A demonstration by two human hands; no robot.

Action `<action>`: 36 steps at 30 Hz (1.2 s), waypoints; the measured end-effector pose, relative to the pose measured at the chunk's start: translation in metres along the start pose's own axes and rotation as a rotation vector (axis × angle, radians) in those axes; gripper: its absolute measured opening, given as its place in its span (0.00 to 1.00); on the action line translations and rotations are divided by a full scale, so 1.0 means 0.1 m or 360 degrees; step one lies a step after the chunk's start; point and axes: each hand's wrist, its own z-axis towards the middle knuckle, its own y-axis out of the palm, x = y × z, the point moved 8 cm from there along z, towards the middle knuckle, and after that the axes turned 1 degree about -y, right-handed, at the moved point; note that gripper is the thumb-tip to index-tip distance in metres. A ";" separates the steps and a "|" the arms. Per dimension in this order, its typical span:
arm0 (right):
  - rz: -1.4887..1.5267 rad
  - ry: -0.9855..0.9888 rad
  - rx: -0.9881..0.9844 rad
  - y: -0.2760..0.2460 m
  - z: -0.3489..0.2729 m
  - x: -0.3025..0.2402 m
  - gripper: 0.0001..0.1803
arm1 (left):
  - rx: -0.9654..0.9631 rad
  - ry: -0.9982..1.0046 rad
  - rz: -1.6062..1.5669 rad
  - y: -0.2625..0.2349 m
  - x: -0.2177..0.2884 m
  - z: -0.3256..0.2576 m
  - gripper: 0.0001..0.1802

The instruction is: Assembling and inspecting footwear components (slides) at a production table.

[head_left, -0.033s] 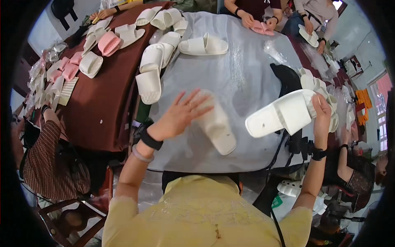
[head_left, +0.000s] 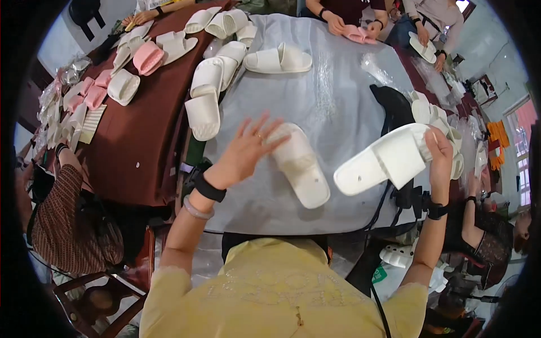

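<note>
My right hand [head_left: 441,151] grips a white slide slipper [head_left: 398,162] by one end, thumb on top. The slipper is tilted over the right side of the grey-covered table [head_left: 344,107]. My left hand [head_left: 238,160] is open, its fingers spread, with nothing held in it. A second white slide slipper [head_left: 301,163] lies slantwise on the table in front of me. Those fingers overlap its far end; whether they touch it I cannot tell.
White slippers [head_left: 204,116] line the table's left edge, and another white slipper [head_left: 278,60] lies farther back. A black object [head_left: 391,107] lies at right. Pink slippers [head_left: 149,58] sit on the brown table. Across from me, a person's hands [head_left: 336,25] hold a pink slipper [head_left: 359,34].
The slipper near my left hand was smeared by motion and is now sharp, slightly farther right. My left hand has shifted slightly; my right hand keeps its slipper almost in place.
</note>
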 end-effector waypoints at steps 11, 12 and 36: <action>0.0192 0.0046 -0.1160 2.30 -0.24 0.05 0.16 | 0.0570 -0.1010 -0.1943 0.83 0.39 -0.73 0.34; 0.0092 0.0017 -0.1134 2.37 -0.16 0.22 0.18 | 0.0780 -0.1319 -0.1668 0.92 0.20 -0.93 0.38; -0.0661 -0.0202 -0.1177 2.06 -0.14 0.68 0.24 | -0.0027 -0.0743 -0.0378 1.03 0.73 -0.53 0.47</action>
